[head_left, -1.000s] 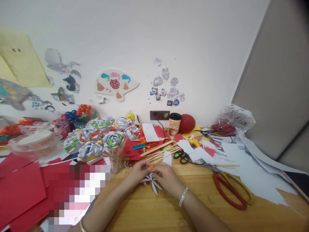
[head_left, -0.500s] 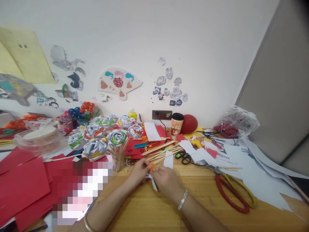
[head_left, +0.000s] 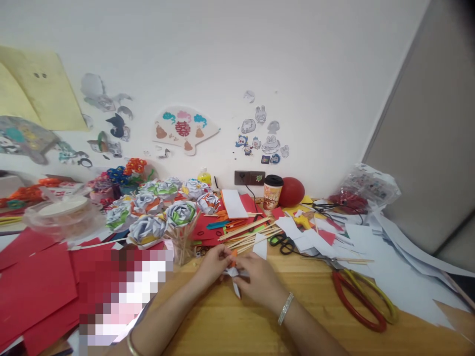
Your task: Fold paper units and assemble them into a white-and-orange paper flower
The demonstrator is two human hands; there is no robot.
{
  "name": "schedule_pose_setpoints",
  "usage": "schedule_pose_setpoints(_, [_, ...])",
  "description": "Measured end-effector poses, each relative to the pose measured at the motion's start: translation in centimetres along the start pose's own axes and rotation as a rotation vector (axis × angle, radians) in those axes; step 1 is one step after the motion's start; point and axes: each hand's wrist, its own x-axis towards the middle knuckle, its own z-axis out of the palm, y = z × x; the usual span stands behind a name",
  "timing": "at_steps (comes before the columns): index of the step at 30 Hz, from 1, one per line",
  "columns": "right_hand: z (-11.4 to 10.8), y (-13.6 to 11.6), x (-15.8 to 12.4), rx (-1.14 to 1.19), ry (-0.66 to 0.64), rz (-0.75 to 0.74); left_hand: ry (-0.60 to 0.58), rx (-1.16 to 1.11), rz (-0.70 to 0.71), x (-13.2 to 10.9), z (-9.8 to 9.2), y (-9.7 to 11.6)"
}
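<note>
Between my two hands is a small folded paper piece [head_left: 233, 273], white with an orange bit at its top and a white strip pointing down toward me. My left hand [head_left: 214, 267] pinches it from the left, by the orange part. From the right, my right hand [head_left: 257, 278] curls its fingers and thumb around the white paper. Just beyond my hands lie several wooden sticks [head_left: 247, 229] and a white paper strip [head_left: 260, 245]. Folded paper flowers [head_left: 181, 212] stand to the left, some above a clear cup of sticks [head_left: 182, 245].
Large red-and-yellow-handled scissors [head_left: 359, 301] lie at right, with black-handled scissors [head_left: 282, 243] nearer the middle. A lidded paper cup [head_left: 272, 193] and red balloon [head_left: 291, 192] stand by the wall. Red sheets [head_left: 35, 291] cover the left, white paper [head_left: 401, 277] the right.
My right hand has loosened and shifted slightly, with its fingers extending over the paper and its thumb now beneath. More of the folded white part shows. My left hand keeps its pinch.
</note>
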Motion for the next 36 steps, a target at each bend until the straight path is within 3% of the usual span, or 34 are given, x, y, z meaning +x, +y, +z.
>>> schedule_pose_setpoints(4, [-0.9, 0.1, 0.2, 0.376, -0.099, 0.121, 0.002, -0.012, 0.05, 0.1, -0.6, 0.9])
schedule_pose_setpoints(6, [-0.8, 0.5, 0.5, 0.491, 0.003, 0.203, 0.0, -0.014, 0.075, 0.0, -0.6, 1.2])
schedule_pose_setpoints(8, [-0.3, 0.9, 0.8, 0.534, 0.127, 0.299, -0.014, -0.006, 0.099, -0.1, -0.4, 1.4])
schedule_pose_setpoints(12, [1.0, 1.7, 1.2, 0.627, 0.11, 0.32, 0.013, 0.039, 0.175, -0.3, -0.3, 1.4])
schedule_pose_setpoints(15, [1.7, 2.5, 1.4, 0.727, 0.184, 0.411, 0.039, 0.014, 0.147, -0.1, -0.6, 1.5])
schedule_pose_setpoints(18, [2.1, 3.3, 1.5, 0.758, 0.246, 0.481, -0.046, -0.05, 0.075, 0.0, -0.9, 1.5])
schedule_pose_setpoints(20, [2.2, 3.4, 1.5, 0.741, 0.258, 0.499, -0.077, -0.026, 0.104, 0.1, -0.8, 1.5])
schedule_pose_setpoints(22, [2.3, 3.1, 1.5, 0.684, 0.26, 0.481, -0.055, 0.039, 0.162, 0.0, -0.7, 1.3])
schedule_pose_setpoints(27, [1.6, 1.6, 1.2, 0.393, 0.267, 0.274, 0.004, 0.119, 0.235, -0.1, -0.3, 1.3])
schedule_pose_setpoints(32, [0.8, 1.2, 1.2, 0.407, 0.279, 0.252, 0.045, 0.116, 0.257, -0.8, -0.3, 2.4])
schedule_pose_setpoints(36, [0.5, 0.8, 1.0, 0.355, 0.266, 0.144, 0.101, 0.108, 0.245, -1.1, -0.3, 2.7])
